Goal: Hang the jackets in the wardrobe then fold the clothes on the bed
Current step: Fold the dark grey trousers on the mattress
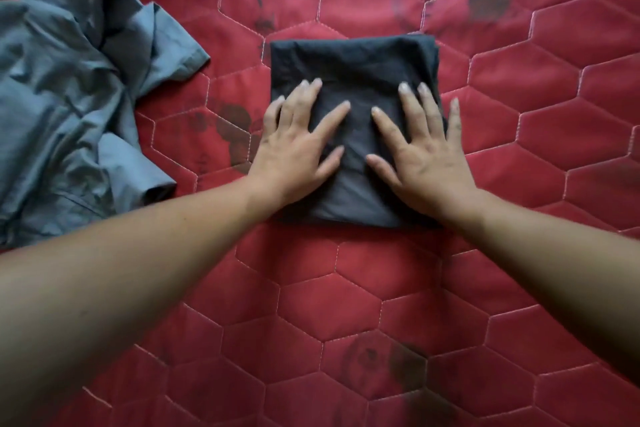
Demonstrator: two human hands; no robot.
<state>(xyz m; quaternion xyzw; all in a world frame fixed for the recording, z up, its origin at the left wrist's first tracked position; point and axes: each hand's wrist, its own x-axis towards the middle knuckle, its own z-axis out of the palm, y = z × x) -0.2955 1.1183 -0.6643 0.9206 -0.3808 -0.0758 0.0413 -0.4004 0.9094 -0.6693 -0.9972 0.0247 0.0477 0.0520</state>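
I press both flat, spread hands, left hand (298, 146) and right hand (424, 152), gripping nothing, on the folded dark garment (356, 69) mid-bed (346, 288). I should smooth outward evenly, then take the crumpled blue shirt (69, 97) lying well to my left.

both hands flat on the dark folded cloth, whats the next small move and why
Probably lift the left hand and reach for the crumpled blue-grey shirt on its side. The dark folded cloth already lies as a neat square under it and the right hand, both flat, while the shirt is unfolded.
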